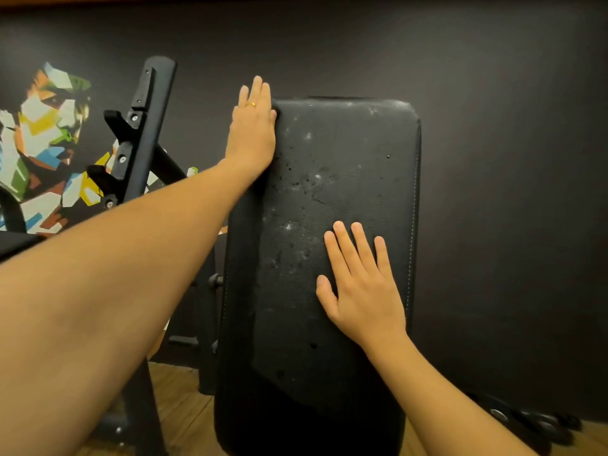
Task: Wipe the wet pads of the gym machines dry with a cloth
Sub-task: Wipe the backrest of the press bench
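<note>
Pad: black rectangular upholstered bench pad (345,192) with pale stitching along its edges, set upright and tilted back in front of a dark matt wall (493,126). Water droplets (296,184) and pale wet specks are scattered over the upper and middle left of its face.

Left hand (253,133): laid flat against the pad's upper left edge. The fingers (258,90) are straight and close together, reaching above the top corner, and the thumb is pressed at the corner of the face. Nothing is gripped. A thin gold ring (251,105) is worn on one finger.

Right hand (362,291): laid palm-down on the lower right of the pad's face. The fingers (345,245) are straight and slightly spread, with the thumb out to the left. Nothing is held.

Black metal rack upright (144,126) with bolted hooks is seen left of the pad, apart from it. A multicoloured geometric mural (42,133) is painted on the wall behind the rack. Brown wooden plank floor (184,406) is seen below. Dark round objects (533,422) lie on the floor at lower right; their kind cannot be told.
</note>
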{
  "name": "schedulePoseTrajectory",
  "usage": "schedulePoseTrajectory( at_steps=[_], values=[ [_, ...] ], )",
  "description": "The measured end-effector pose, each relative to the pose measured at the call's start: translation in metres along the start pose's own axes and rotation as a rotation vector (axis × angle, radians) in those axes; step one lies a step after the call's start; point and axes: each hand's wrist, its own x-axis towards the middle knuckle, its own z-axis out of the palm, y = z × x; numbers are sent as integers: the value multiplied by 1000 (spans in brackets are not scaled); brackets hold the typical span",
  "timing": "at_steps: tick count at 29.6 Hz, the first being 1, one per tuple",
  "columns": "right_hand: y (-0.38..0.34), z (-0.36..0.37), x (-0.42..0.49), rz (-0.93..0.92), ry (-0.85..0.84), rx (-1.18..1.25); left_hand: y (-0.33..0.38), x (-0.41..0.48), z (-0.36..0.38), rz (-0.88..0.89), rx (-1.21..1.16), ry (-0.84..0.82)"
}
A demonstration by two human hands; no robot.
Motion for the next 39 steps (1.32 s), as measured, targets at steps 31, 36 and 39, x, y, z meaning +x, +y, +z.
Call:
schedulePoseTrajectory(
  at_steps=[31,36,39],
  values=[
    [2,-12,-1,13,-144,-12,-34,-174,-7,-17,-405,-346],
    [-9,-21,9,37,-140,56,-41,-171,-4,28,-407,-304],
    [-13,-27,29,-32,-137,74,-42,-170,0,27,-399,-275]
  ],
)
